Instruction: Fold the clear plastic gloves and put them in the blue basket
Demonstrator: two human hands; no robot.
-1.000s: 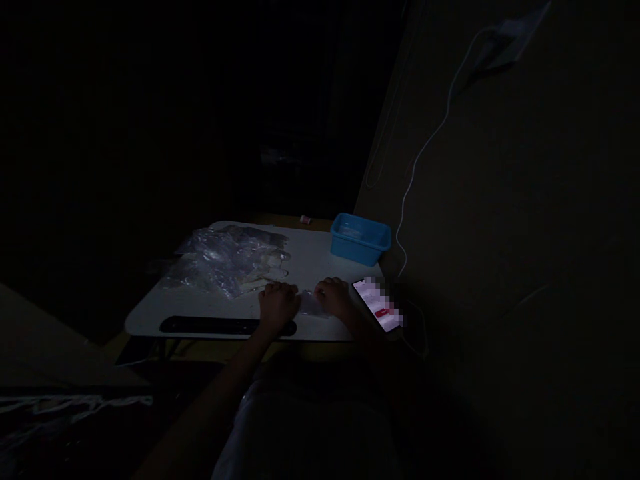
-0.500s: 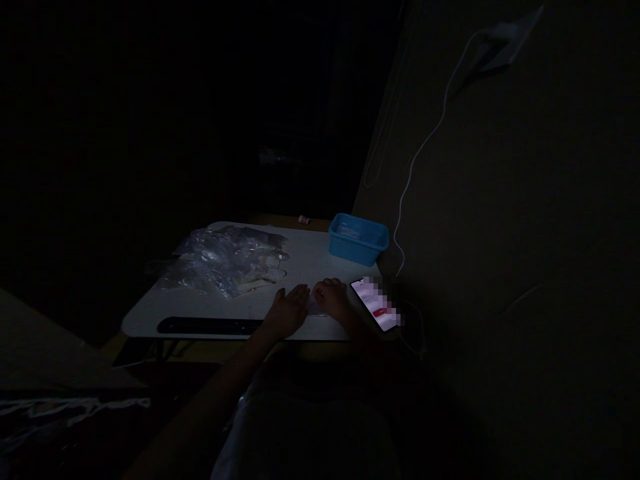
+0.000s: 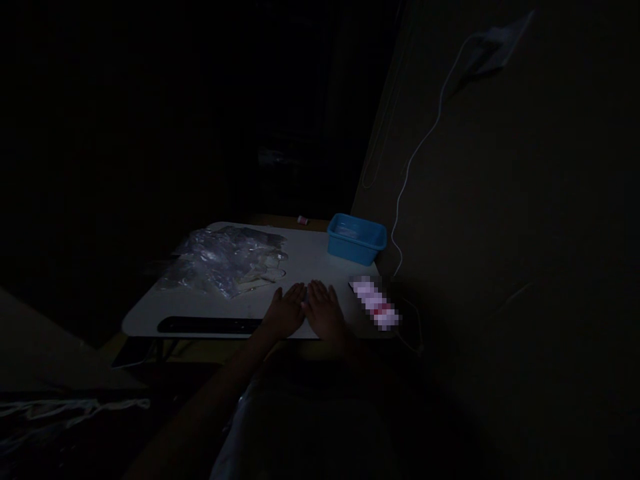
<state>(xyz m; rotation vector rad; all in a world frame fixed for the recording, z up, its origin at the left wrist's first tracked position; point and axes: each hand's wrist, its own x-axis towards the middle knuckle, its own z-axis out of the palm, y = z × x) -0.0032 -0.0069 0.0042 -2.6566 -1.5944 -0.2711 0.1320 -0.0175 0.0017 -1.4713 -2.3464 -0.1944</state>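
Crumpled clear plastic [image 3: 220, 260] lies heaped on the left of the white counter [image 3: 307, 257], well apart from the blue basin [image 3: 354, 251] at its far right corner, while at the near edge my left hand [image 3: 287, 310] and right hand [image 3: 323, 312] lie flat and open, side by side.

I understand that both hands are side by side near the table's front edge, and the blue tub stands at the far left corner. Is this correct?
The corner is wrong: the head view shows the blue tub at the far right corner of the table. The left hand and right hand are side by side near its front edge.
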